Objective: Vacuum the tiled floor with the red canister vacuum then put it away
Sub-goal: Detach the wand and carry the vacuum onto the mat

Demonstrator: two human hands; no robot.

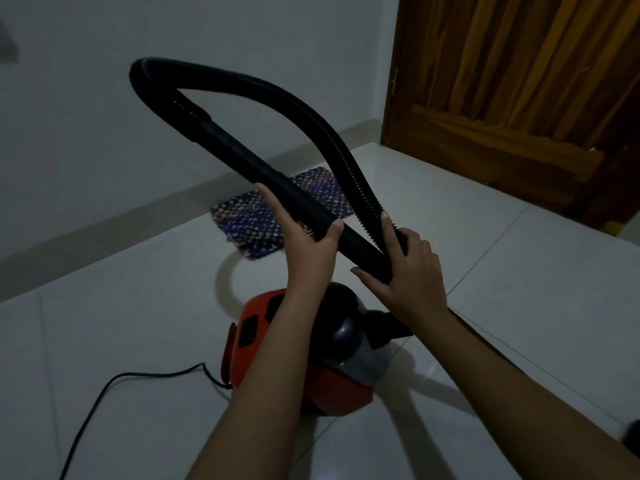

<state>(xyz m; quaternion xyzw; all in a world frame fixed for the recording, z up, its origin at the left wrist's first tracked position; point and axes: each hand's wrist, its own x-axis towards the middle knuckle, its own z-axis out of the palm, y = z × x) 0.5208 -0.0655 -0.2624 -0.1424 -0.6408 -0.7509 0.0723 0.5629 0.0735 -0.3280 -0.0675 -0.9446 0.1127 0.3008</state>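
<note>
The red canister vacuum [329, 386] sits on the white tiled floor [502, 278] below my arms, partly hidden by my left forearm. Its black ribbed hose [294, 102] loops up high and bends back down into a rigid black tube [263, 168]. My left hand [304, 244] grips that tube from the left side. My right hand [405, 271] is closed around the tube's lower end, where the hose crosses it. A black power cord [114, 382] trails from the vacuum's left side across the tiles to the lower left.
A small multicoloured woven mat [256, 216] lies on the floor by the white wall [138, 116], behind the hose. A wooden door [519, 98] stands at the upper right. A dark object [632, 433] shows at the right edge.
</note>
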